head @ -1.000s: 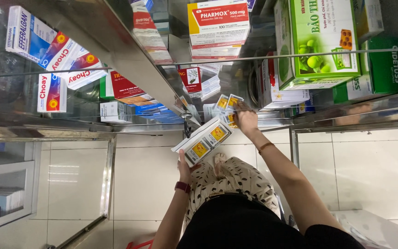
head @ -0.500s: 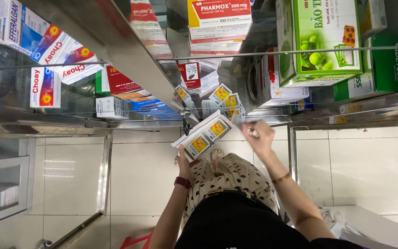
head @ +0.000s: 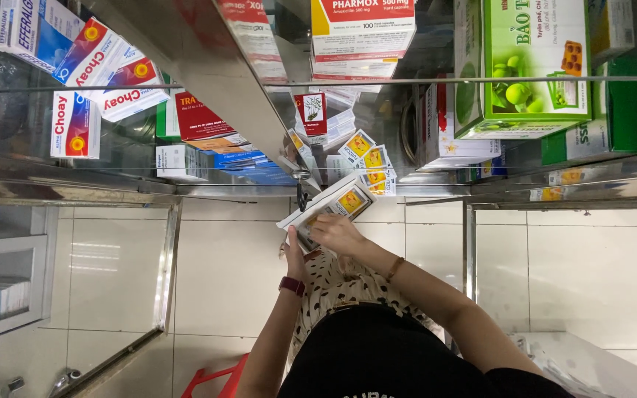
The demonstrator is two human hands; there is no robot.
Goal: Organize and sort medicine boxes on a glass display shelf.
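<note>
The view is inverted: the tiled floor (head: 223, 273) fills the middle band and the glass shelf (head: 186, 180) of a display cabinet runs across above it. All positions below are given relative to the stack of white cartons (head: 326, 210).

1. Stack of white cartons: flat white boxes, each with a yellow-and-orange square panel, held in front of the person's body, just outside the shelf edge. The stack is tilted, with its far end toward the cabinet.
2. Left hand (head: 294, 254): grasps the stack from the near side, with the thumb against its lower edge. A dark red wristband (head: 292, 285) sits on this wrist, just behind the hand.
3. Right hand (head: 337, 232): rests on the near end of the stack, with fingers curled over the top carton and touching it. A thin bracelet (head: 394, 268) sits on this forearm.
4. Shelved cartons (head: 369, 158): several boxes of the same white-and-yellow kind stand on the shelf directly beyond the stack, near it but not touching.
5. Green box (head: 532, 66): large, printed with green fruit, well beyond the stack and to its right in the frame.
6. Red-and-white boxes (head: 94, 81): a group behind glass, well apart from the stack, to its left in the frame.
7. Red stool (head: 211, 379): partly visible on the floor, on the near side of the stack, beside the person's left arm
</note>
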